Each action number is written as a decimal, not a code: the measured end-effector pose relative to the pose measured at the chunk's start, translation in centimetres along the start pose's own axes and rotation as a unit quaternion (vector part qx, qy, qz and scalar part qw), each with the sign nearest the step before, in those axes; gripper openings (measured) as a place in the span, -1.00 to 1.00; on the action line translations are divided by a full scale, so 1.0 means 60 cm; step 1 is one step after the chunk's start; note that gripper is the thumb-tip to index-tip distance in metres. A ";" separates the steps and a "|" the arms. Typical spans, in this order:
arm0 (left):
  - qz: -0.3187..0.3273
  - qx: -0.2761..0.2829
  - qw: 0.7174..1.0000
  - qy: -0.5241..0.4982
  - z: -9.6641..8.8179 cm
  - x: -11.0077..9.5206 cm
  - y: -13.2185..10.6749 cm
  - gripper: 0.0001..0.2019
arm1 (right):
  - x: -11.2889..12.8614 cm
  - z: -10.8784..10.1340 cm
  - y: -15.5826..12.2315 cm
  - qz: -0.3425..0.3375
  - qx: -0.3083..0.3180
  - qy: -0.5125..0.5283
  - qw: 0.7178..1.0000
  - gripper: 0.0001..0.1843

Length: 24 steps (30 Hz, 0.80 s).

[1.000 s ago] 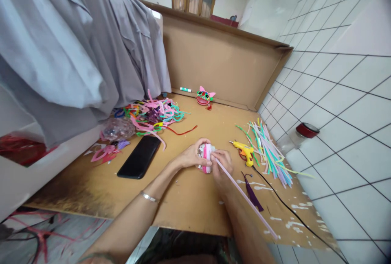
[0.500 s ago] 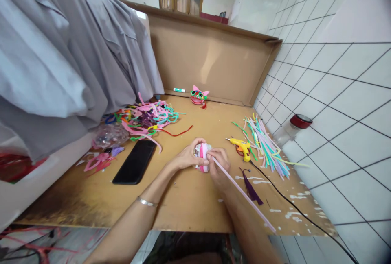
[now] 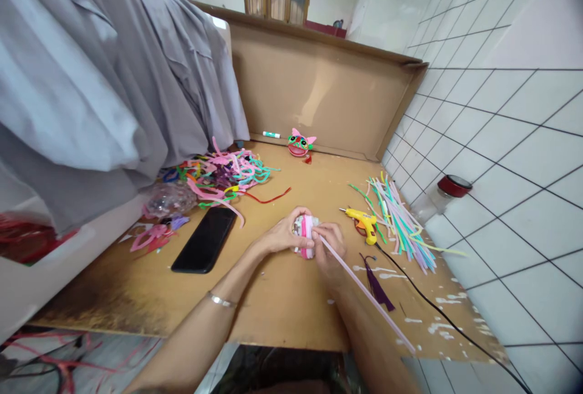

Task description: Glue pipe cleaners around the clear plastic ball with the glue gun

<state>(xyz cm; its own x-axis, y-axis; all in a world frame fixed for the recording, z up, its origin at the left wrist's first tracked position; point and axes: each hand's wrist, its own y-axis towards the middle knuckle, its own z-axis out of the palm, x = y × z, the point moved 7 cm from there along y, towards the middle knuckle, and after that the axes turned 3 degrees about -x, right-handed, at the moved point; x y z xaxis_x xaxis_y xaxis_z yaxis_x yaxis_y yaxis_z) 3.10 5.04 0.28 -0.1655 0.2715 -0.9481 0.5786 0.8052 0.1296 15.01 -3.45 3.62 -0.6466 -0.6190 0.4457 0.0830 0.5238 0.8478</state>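
A lilac strip [image 3: 365,291] slants rightward beside a pink-banded white bundle [image 3: 306,227].

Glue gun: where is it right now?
In the head view, the glue gun lies right of centre on the table, between the right hand and the pastel strips, just beyond the purple tassel.

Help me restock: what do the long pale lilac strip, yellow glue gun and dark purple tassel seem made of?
The pale lilac strip: perhaps plush fibre, looking soft and matte. The yellow glue gun: probably plastic, smooth and evenly coloured. The purple tassel: likely matte thread, fanned out.
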 end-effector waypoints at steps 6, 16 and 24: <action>0.000 0.004 1.000 0.005 -0.001 -0.003 -0.001 -0.30 | -0.001 0.000 0.001 0.006 0.004 0.000 1.000 -0.84; -0.001 0.003 1.000 -0.007 0.000 0.002 -0.003 -0.28 | -0.004 0.001 -0.001 0.013 0.017 -0.005 1.000 -0.84; 0.056 -0.037 0.998 -0.015 -0.006 -0.003 -0.001 -0.33 | -0.005 0.002 0.000 0.013 0.017 -0.008 1.000 -0.84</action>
<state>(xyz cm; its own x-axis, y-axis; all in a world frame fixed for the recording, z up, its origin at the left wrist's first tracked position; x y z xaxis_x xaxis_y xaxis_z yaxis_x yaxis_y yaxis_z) 2.82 5.12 0.56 -0.0776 0.3468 -0.9347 0.5318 0.8074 0.2555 15.09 -3.21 3.46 -0.6572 -0.5947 0.4630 0.0754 0.5594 0.8255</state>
